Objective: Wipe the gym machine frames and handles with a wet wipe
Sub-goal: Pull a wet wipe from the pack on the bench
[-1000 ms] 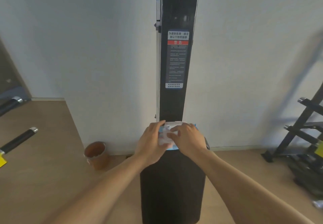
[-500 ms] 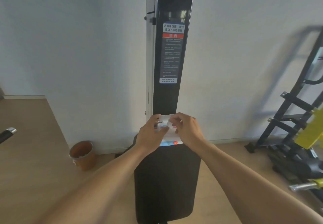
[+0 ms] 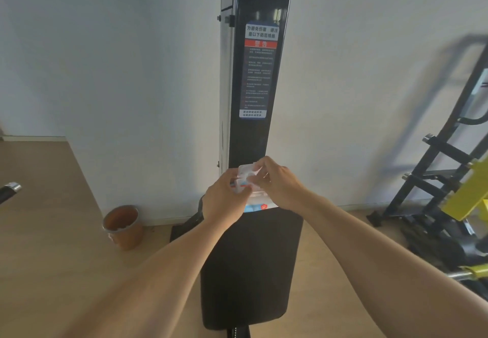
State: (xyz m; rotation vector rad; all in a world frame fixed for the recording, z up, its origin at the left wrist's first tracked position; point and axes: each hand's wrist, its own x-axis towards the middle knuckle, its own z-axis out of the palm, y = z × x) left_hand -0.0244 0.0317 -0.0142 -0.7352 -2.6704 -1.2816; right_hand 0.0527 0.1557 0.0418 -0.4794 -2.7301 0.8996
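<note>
Just below the middle of the frame, both hands meet on a wet-wipe pack (image 3: 254,200) held over the top of the black padded bench (image 3: 250,266), in front of the black machine upright (image 3: 260,73). The left hand (image 3: 224,201) grips the pack from its left side, fingers curled round it. The right hand (image 3: 277,183) pinches at the white flip lid (image 3: 247,170), which stands raised at the pack's upper end.

The step in hand looks like getting a wipe out, so no wiping has begun. To do it well, the left hand should clamp the pack firmly near the opening while the right pinches a single sheet and draws it straight out, so a chain of wipes does not follow. Closing the lid afterwards would keep the rest damp.

The hands cover most of the pack, so whether a wipe is already between the right fingertips cannot be told. The warning label (image 3: 260,71) on the upright is too blurred to read. At the right edge a black-and-yellow rack (image 3: 449,192) is cut off, and a brown pot (image 3: 122,226) stands at lower left.
</note>
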